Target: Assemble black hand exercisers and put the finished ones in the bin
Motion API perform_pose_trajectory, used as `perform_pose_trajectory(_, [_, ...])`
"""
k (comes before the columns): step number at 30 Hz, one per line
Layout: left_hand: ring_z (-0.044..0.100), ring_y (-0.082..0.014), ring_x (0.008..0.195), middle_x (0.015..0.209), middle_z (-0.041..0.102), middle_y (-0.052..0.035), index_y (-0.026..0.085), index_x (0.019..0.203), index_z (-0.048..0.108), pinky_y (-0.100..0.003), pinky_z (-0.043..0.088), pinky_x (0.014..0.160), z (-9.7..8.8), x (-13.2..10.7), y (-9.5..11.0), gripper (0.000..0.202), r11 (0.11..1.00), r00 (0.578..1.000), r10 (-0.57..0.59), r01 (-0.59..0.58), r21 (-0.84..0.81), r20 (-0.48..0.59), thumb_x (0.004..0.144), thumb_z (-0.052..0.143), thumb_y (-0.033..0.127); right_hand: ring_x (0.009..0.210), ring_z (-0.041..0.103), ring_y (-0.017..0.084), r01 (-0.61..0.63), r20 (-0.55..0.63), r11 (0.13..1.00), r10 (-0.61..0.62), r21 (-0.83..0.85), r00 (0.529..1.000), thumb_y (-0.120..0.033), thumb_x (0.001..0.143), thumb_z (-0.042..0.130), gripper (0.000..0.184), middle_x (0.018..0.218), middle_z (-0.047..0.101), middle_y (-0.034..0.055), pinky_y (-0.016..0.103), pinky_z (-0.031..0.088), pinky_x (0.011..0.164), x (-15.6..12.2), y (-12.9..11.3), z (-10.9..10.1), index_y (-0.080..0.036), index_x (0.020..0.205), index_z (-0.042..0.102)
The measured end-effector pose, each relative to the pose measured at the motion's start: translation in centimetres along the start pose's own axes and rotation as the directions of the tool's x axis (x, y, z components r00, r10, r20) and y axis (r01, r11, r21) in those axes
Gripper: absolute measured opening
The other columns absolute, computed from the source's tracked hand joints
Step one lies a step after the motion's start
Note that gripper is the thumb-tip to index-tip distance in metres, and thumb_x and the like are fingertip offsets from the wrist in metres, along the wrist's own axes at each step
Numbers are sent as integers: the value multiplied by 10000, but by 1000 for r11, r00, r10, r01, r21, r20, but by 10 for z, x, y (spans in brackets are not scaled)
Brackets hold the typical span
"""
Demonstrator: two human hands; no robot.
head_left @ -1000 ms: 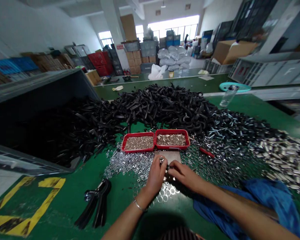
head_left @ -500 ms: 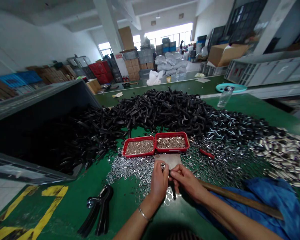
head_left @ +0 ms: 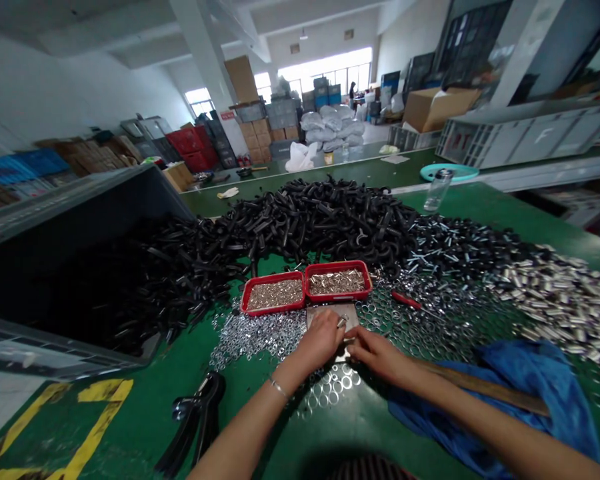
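Observation:
My left hand (head_left: 324, 338) is closed, back up, over a small metal plate (head_left: 351, 311), with a short shiny metal cylinder (head_left: 341, 321) at its fingertips. Close by on the right, my right hand (head_left: 375, 351) has its fingers bent together at the plate's right side; what they pinch is hidden. Loose flat metal rings (head_left: 334, 398) lie just below the hands. Behind the plate are two red trays, the left one (head_left: 273, 311) with tiny metal parts and the right one (head_left: 337, 298) with small pins.
A black hand grip (head_left: 196, 417) lies front left. Black handles (head_left: 325, 220) are heaped behind the trays, spilling from a grey crate (head_left: 75, 363). Metal sleeves (head_left: 565, 293) are piled right. A wooden shaft (head_left: 485, 387) rests on blue cloth (head_left: 530, 433), near a red-handled tool (head_left: 406, 300).
My left hand has turned palm down and moved forward onto the plate. My right hand has shifted slightly forward beside it. The view has tilted a little to the right.

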State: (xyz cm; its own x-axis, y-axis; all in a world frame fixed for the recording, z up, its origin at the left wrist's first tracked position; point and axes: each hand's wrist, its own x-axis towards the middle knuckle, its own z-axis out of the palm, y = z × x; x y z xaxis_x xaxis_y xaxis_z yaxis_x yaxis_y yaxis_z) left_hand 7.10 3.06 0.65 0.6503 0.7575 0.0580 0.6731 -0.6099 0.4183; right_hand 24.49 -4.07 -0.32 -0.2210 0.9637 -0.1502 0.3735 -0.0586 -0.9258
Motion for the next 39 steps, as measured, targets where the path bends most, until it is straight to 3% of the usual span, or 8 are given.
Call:
perform_pose_trajectory(2, [559, -272, 1014, 1025, 613, -108, 146, 958, 602, -428, 438, 937, 2, 13, -4, 193, 991, 995, 50, -60, 121, 88, 949, 520, 321, 836, 621, 193, 83, -95, 975, -105, -205, 990, -319, 952, 506, 186, 902, 671, 51, 346, 499, 797, -11, 9, -18, -213, 1083, 584])
perform_pose_trajectory(6, [551, -249, 1088, 1127, 631, -78, 210, 1118, 618, -410, 415, 979, -15, 45, -8, 239, 979, 992, 127, -127, 158, 13, 958, 529, 365, 974, 615, 223, 76, -125, 911, -138, -406, 983, -292, 1003, 381, 267, 1043, 655, 100, 397, 488, 906, -59, 30, -61, -210, 1063, 628])
perform_pose_trajectory(11, [585, -235, 1122, 1107, 660, -126, 156, 1059, 671, -375, 436, 997, -41, 115, -29, 195, 953, 994, -86, 60, 295, 73, 959, 507, 193, 957, 608, 263, 21, -73, 775, -87, -631, 994, -413, 952, 539, 280, 1051, 668, 117, 433, 508, 870, -111, 58, -92, -238, 1128, 670])
perform_pose_trajectory(16, [646, -209, 991, 1114, 653, -104, 123, 1121, 638, -398, 548, 875, -26, 153, -52, 278, 934, 959, -205, 132, 332, 198, 926, 630, 321, 929, 625, 260, -15, -143, 712, -120, -702, 982, -398, 968, 508, 299, 995, 682, 118, 414, 519, 843, -111, 80, -91, -222, 1139, 678])
perform_pose_trajectory(22, [681, -285, 994, 1038, 693, -239, 54, 996, 693, -389, 520, 878, -16, 138, -57, 204, 941, 975, -207, 174, 289, 86, 928, 521, 140, 851, 653, 248, -109, -226, 745, -58, -659, 972, -421, 971, 478, 285, 915, 683, 107, 369, 511, 782, -86, 82, -93, -189, 1015, 638])
perform_pose_trajectory(28, [690, -238, 906, 962, 719, -154, 120, 1001, 658, -322, 510, 800, -15, 127, -61, 195, 968, 976, -198, 209, 136, -87, 937, 474, 139, 778, 647, 233, -163, -318, 789, -42, -592, 947, -423, 949, 481, 213, 888, 670, 80, 334, 486, 688, -73, 56, -101, -217, 989, 515])
perform_pose_trajectory(34, [637, -190, 989, 1042, 679, -113, 136, 1093, 584, -307, 478, 896, -20, 109, -51, 214, 985, 946, -170, 173, -14, -276, 996, 401, 189, 609, 628, 180, -185, -116, 902, 151, -391, 982, -410, 958, 463, 166, 761, 645, 3, 283, 475, 579, -86, 42, -97, -248, 993, 472])
perform_pose_trajectory(39, [622, -168, 927, 948, 671, -33, 190, 947, 640, -278, 471, 869, -26, 53, -39, 76, 953, 953, -51, -43, -298, -300, 931, 574, 224, 731, 655, 230, -229, -408, 890, 54, -394, 911, -490, 913, 525, 322, 883, 681, 62, 341, 509, 670, -82, 47, -88, -224, 1095, 529])
